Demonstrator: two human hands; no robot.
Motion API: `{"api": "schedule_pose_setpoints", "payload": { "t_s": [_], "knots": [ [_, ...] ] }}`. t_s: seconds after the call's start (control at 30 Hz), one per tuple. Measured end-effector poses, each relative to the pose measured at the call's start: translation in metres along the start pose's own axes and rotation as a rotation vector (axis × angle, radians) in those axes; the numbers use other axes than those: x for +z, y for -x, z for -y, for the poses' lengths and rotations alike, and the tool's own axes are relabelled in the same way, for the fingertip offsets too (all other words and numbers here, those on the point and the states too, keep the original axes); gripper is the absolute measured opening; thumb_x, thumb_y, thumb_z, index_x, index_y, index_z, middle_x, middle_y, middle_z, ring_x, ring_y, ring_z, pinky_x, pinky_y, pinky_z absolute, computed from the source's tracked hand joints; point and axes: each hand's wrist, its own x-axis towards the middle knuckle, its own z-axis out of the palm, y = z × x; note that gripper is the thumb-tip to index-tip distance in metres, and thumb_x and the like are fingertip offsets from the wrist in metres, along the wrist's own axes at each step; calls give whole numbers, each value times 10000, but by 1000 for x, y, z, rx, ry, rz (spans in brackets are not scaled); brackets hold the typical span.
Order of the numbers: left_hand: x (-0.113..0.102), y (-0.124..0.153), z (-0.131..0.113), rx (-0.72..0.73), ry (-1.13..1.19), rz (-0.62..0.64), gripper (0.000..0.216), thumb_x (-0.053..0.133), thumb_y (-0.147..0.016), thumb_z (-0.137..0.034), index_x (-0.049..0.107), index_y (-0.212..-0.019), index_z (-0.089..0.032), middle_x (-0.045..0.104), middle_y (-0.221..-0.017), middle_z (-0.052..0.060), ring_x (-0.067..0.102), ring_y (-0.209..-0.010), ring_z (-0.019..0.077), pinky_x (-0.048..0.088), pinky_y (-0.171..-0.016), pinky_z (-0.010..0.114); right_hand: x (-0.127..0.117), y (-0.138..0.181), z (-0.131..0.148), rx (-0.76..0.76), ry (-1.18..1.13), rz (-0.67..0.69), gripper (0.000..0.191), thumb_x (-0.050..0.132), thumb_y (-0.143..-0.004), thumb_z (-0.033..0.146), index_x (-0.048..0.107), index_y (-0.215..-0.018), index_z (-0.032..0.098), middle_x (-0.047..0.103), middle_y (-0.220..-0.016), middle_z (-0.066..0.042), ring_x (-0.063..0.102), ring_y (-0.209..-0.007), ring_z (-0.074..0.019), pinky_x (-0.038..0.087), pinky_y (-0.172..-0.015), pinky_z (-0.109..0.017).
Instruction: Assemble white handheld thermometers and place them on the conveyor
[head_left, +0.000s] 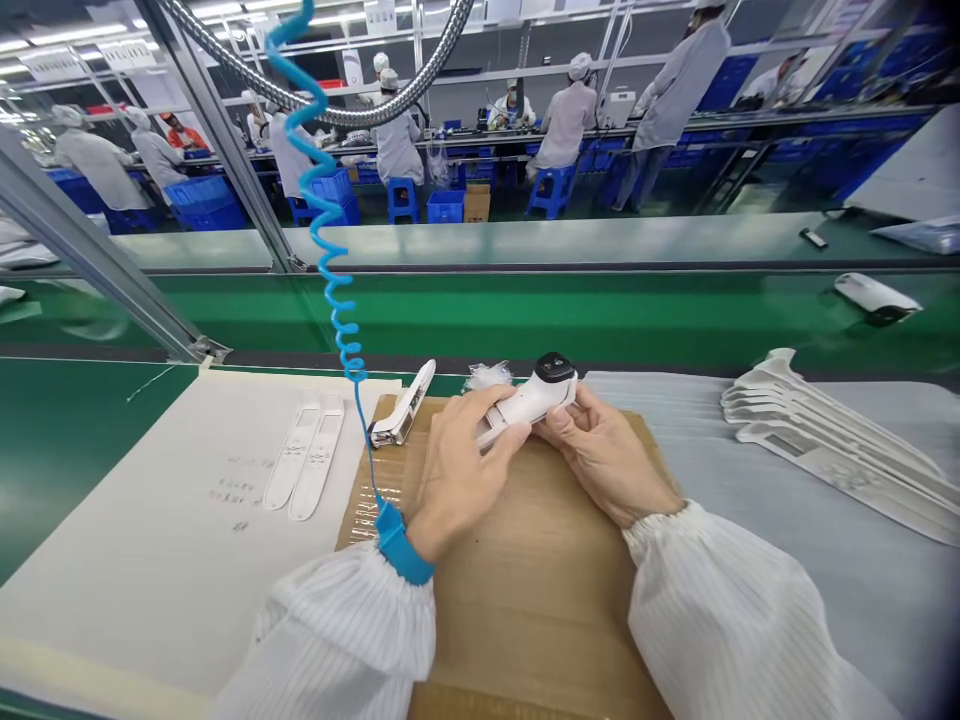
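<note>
Centrally, a white device (529,400) with a black-topped head is held in both hands over a cardboard sheet (540,600). The left hand (465,470) is closed around the narrow end, its fingers curled over the body. The right hand (607,455) pinches the wider end, just below the black top, between thumb and fingers.

A blue wrist strap (401,545) circles the left wrist, and a blue coiled cord (330,230) rises from it out of the upper frame. Both forearms wear white striped sleeves (345,640). Nearest the left hand, on the cardboard's far edge, lies a white part (401,410) with a metal end; a small white tuft (487,377) sits just beyond.

Left of the cardboard, a white sheet (150,520) bears two long white panels (304,455) side by side and some small printed marks. To the right, on a grey sheet (750,600), white moulded pieces (832,440) lie in an overlapping row. A green conveyor (480,320) runs across behind, with a white object (874,297) on it. Beyond, co-workers (568,110) in white smocks and caps sit at a far bench, among blue stools (551,190) and blue crates (446,205).
</note>
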Motion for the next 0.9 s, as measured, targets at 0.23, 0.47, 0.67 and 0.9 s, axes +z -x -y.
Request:
{"api": "schedule_pose_setpoints", "payload": {
  "t_s": [0.23,0.47,0.67,0.9],
  "knots": [
    [5,1,3,35,81,82,336,549,-984,-304,607,-1308,-239,648,-1323,59,597,-1215,229,436,-1061,340,7,0,-1,-4,-14,-49,438,789,-783,525,647,-1108,268,735,-1125,-56,679,-1084,-259,527,-980,-442],
    [18,12,-8,63,-553,397,552,423,-999,-534,499,-1407,-170,673,-1206,179,685,-1015,364,530,-822,430,16,0,6,258,-455,-213,431,471,-937,631,627,-819,247,635,-663,-17,674,-770,-235,584,-835,-429],
    [16,10,-19,113,-803,516,553,356,-1007,-575,546,-1277,-131,722,-1025,149,711,-849,318,539,-718,399,17,3,17,406,-680,-307,490,324,-1013,435,510,-611,225,350,-422,39,456,-447,-139,533,-553,-299],
    [3,5,-4,113,-549,88,425,525,-984,-492,514,-1307,-216,677,-1230,88,634,-1139,277,528,-903,394,27,7,11,287,-538,34,259,531,-987,404,699,-982,208,713,-1016,-44,651,-1065,-197,515,-1004,-326]
  ]
}}
